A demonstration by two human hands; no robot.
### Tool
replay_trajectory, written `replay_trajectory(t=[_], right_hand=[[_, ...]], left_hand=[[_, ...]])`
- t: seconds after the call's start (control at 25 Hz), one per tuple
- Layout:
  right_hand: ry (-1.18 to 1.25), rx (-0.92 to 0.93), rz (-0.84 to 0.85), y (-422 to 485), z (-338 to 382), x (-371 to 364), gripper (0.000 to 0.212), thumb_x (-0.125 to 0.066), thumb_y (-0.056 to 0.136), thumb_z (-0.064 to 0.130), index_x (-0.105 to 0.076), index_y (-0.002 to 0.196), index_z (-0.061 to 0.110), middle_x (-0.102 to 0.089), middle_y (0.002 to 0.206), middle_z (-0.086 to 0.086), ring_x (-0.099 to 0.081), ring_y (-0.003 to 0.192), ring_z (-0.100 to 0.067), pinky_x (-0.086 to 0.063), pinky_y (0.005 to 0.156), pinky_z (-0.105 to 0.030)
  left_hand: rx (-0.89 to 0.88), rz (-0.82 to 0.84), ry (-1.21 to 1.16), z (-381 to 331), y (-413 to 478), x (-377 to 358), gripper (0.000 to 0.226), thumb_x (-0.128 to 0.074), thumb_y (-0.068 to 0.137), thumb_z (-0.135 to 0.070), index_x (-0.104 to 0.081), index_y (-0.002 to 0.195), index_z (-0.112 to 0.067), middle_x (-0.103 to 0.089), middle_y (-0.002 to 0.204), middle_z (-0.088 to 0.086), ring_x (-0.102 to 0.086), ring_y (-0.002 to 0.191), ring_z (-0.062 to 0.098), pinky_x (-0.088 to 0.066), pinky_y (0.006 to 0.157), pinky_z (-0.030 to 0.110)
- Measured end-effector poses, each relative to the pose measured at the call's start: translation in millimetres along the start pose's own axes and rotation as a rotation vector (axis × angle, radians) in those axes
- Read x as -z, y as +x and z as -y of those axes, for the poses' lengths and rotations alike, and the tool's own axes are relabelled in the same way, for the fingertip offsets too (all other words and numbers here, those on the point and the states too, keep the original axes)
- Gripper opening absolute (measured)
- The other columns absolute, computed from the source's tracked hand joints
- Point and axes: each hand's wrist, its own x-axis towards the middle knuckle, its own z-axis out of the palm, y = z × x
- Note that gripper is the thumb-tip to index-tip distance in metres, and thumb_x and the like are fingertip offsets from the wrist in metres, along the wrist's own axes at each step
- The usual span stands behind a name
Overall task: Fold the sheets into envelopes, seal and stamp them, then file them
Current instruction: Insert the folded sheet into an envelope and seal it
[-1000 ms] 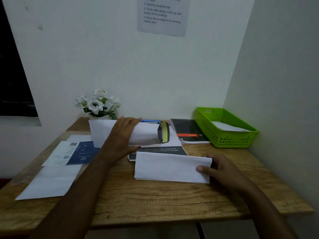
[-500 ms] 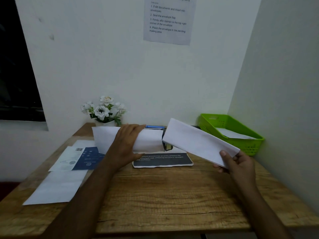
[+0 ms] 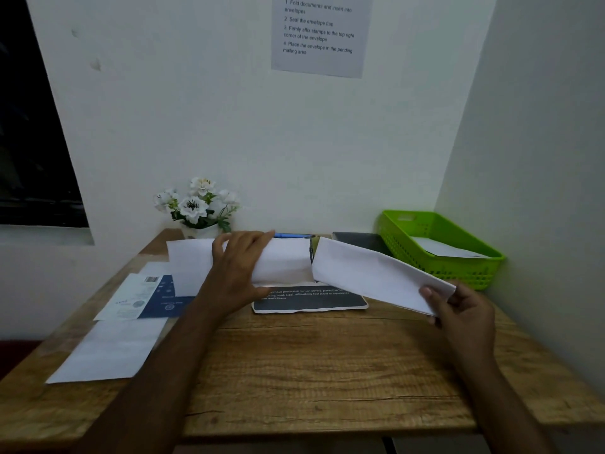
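Sheet of flat white paper [image 3: 108, 352]: unfolded on the wooden desk [image 3: 311, 371], far left of the green plastic basket [image 3: 435, 267].
Left hand [image 3: 242, 267]: fingers stay curved over a curled white paper [image 3: 284, 260], well left of the basket.
Folded white sheet [image 3: 370, 273]: flat on the desk a second ago, now lifted and tilted, its right end near the basket. Folding looks done; inserting or filing likely follows.
Right hand [image 3: 465, 306]: pinches that sheet's right end, just left of the basket.
Room: bare desk under the lifted sheet; basket rim and side wall hem in the right.
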Motion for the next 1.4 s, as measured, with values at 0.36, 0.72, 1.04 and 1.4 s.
replay_trajectory(t=[0.36,0.72,1.04,1.4], right_hand=[[-0.016,0.019,0.028,0.7,3.2,2.4,0.013,-0.072,0.082,0.001,-0.07,0.078,0.013,-0.057,0.044,0.011,-0.041,0.038,-0.001,-0.034,0.042,-0.012],[-0.117,0.016,0.145,-3.7,1.9,-0.9,0.01,-0.062,0.09,0.001,-0.07,0.094,0.005,-0.06,0.059,0.002,-0.048,0.047,0.001,-0.038,0.046,-0.013],[-0.042,-0.07,0.183,-12.3,4.4,-6.3,0.045,-0.053,0.091,-0.01,-0.052,0.124,0.021,-0.059,0.099,0.001,-0.064,0.064,-0.004,-0.051,0.058,-0.014],[0.167,-0.119,0.051,-10.3,1.4,-5.2,0.016,-0.066,0.084,-0.003,-0.068,0.096,0.007,-0.075,0.075,0.0,-0.072,0.063,-0.015,-0.058,0.061,-0.02]], left_hand=[[-0.047,0.059,-0.015,-0.8,-0.6,-3.6,0.095,-0.082,0.06,-0.045,-0.039,0.14,-0.016,-0.048,0.134,0.006,-0.039,0.125,0.023,-0.019,0.104,0.042],[-0.115,0.109,-0.051,-11.3,-0.9,-10.1,0.095,-0.077,0.061,-0.051,-0.034,0.14,-0.023,-0.048,0.132,0.002,-0.038,0.124,0.019,-0.02,0.103,0.042],[-0.096,0.08,0.011,-13.7,-0.4,-4.9,0.093,-0.076,0.059,-0.057,-0.043,0.137,-0.019,-0.054,0.128,0.006,-0.048,0.119,0.026,-0.027,0.1,0.05],[-0.087,0.075,-0.008,-18.5,0.0,-2.2,0.092,-0.069,0.061,-0.063,-0.041,0.137,-0.019,-0.051,0.128,0.004,-0.045,0.119,0.022,-0.025,0.101,0.046]])
